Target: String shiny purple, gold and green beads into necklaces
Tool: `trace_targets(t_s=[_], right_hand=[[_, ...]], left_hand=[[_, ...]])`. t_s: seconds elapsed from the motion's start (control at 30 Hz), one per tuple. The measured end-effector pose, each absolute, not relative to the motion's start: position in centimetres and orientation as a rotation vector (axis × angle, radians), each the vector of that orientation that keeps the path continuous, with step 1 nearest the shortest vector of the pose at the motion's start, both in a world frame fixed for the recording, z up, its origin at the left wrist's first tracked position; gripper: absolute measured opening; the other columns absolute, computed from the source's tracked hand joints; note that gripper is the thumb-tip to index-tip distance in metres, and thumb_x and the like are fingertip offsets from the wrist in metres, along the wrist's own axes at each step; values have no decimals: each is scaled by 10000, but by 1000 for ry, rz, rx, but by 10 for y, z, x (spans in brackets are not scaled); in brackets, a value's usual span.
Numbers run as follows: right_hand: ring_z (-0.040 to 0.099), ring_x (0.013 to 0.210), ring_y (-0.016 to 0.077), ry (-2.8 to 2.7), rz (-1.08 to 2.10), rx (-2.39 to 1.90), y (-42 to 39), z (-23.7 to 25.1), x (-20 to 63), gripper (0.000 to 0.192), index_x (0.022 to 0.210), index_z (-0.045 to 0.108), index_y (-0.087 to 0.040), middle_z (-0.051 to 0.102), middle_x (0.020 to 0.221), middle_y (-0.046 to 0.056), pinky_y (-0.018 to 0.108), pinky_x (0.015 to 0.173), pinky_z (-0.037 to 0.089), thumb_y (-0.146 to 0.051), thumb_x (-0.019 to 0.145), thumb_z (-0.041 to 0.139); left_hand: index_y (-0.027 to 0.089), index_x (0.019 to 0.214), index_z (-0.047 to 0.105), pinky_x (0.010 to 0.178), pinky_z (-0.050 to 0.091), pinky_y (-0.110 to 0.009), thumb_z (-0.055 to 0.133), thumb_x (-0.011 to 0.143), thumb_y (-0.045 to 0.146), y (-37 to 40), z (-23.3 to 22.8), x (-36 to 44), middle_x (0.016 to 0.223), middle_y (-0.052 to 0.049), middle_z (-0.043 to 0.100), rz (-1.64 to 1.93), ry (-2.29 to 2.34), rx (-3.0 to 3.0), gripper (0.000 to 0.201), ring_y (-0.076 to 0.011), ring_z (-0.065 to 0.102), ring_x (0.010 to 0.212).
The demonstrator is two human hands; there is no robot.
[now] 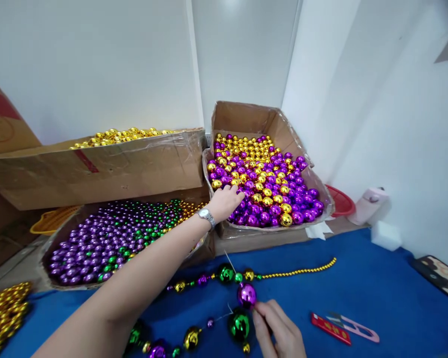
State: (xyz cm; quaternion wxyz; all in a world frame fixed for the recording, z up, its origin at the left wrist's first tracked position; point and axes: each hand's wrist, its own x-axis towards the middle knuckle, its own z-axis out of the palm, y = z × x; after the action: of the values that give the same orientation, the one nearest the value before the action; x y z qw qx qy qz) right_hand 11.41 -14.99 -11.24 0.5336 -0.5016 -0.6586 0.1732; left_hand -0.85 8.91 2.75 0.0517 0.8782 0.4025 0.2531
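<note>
Fingers of the left hand reach up the middle of the frame into a cardboard box of purple and gold balls, loosely curled over the balls at its near left edge; whether they grip one cannot be told. Low in the frame, the right hand pinches shut on a thin thread just beside a purple bead and a green bead of a half-strung bead strand, which curves across the blue desk and trails off right as a fine gold chain. White walls meet in a corner behind the boxes. At centre left lies a second box of purple and green beads, and above it a long carton of gold balls. A red cutter and pink snips lie on the desk right of the right hand; a white block and a red lid sit farther back.
</note>
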Motion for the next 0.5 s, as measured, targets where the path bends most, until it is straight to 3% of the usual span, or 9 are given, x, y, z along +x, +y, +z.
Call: trace_targets(t_s=[0.1,0.23,0.33,0.5], right_hand=[[607,600,139,-1573,408,-1208,-150,-107,118,212,952,622,-213,585,698,30,179,553,477,-271,948,418],[615,656,147,-1652,430,-1221,-150,-102,123,187,974,611,-205,598,748,38,196,604,478,-235,940,429],[604,652,140,-1700,455,-1206,-150,-102,122,172,978,595,-201,586,747,28,205,611,466,-203,936,428],[578,633,136,-1749,470,-1181,-153,-105,114,165,985,576,-206,566,739,20,219,595,441,-175,935,422]], left_hand=[[165,997,562,805,425,-397,537,814,192,69,31,-17,1020,-130,554,923,1252,2536,187,-257,536,910],[207,1102,497,639,489,-293,517,858,403,23,23,-35,916,-61,588,1113,919,1555,314,-170,610,708],[191,1093,532,631,504,-264,494,878,418,-10,7,-49,930,-84,626,1037,750,983,315,-162,637,716],[130,983,600,667,528,-275,485,878,466,-41,-14,-59,882,-118,665,1035,787,643,371,-182,649,746]])
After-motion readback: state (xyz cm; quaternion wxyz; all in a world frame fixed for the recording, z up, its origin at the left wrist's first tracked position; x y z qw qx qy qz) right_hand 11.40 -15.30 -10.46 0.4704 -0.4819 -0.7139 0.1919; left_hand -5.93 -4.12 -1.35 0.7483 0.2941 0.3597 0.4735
